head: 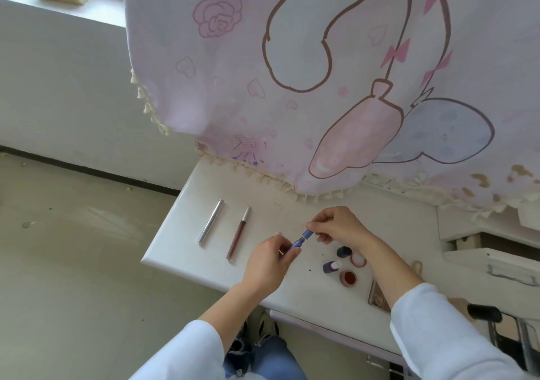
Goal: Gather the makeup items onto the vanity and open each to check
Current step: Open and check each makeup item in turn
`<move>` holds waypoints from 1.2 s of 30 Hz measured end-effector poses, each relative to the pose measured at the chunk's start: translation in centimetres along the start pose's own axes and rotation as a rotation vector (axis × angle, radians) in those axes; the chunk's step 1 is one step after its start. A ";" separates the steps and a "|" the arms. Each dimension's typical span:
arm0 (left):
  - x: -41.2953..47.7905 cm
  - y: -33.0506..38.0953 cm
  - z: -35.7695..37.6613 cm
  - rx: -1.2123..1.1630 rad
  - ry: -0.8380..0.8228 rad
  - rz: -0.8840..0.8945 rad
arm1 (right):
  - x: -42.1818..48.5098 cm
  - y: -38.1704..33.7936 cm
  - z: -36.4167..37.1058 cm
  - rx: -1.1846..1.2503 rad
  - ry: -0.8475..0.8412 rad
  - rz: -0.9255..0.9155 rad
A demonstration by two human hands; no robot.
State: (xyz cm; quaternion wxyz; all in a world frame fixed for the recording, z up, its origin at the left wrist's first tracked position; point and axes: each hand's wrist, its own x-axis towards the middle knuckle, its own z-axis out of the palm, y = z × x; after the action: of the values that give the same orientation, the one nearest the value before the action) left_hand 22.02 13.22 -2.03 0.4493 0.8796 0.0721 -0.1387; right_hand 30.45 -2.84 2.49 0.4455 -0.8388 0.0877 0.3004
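Note:
A blue-violet makeup tube [301,240] is held over the white vanity top [187,221]. My left hand [270,262] grips its lower end and my right hand [339,224] pinches its upper cap end. A silver tube [210,221] and a brownish lip gloss tube [239,233] lie side by side to the left. Under my right forearm stand a dark cap [344,251], a small purple bottle [331,266], an open pot of red colour [348,278] and its white lid [358,259]. A flat palette [377,297] is partly hidden by my right sleeve.
A pink printed cloth [321,72] hangs down over the back of the vanity. A drawer unit [491,256] stands at the right, a black chair part [485,314] beside it. Bare floor [73,248] lies left of the vanity's edge.

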 end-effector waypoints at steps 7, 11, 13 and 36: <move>0.2 0.8 1.4 -0.008 -0.012 -0.029 | 1.1 0.5 -1.0 0.113 -0.035 0.045; 0.8 1.0 2.3 0.005 -0.066 -0.081 | 2.0 1.3 -1.1 0.097 -0.007 0.094; 1.1 1.1 2.8 0.028 -0.074 -0.105 | 2.5 1.6 -1.1 0.061 0.018 0.112; 3.3 0.8 7.0 0.220 -0.195 -0.251 | 6.8 3.1 -0.5 -0.155 0.020 0.319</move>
State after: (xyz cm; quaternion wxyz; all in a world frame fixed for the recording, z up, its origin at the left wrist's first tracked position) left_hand 24.13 7.07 -6.39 0.3343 0.8900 0.1221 -0.2852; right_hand 34.88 -4.27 -3.43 0.3251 -0.8491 0.2008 0.3646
